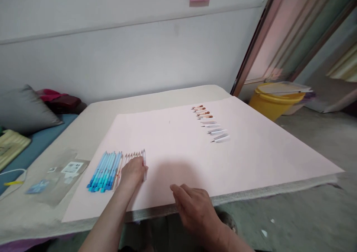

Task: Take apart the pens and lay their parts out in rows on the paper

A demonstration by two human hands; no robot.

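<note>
Near the close edge, the right hand [192, 203] is loosely curled, and I cannot tell if it holds something; farther left, the left hand [134, 169] touches the white pen [144, 157] at its row's right end, its grip unclear. This slim, straight pen, dark tip toward the far side, is probably light, stiff and slightly slippery, best pinched at mid-barrel.

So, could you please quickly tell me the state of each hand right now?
Left hand: at a pale pen; whether its grip is closed around it cannot be told.
Right hand: loosely curled, with nothing visible in its grip.
</note>
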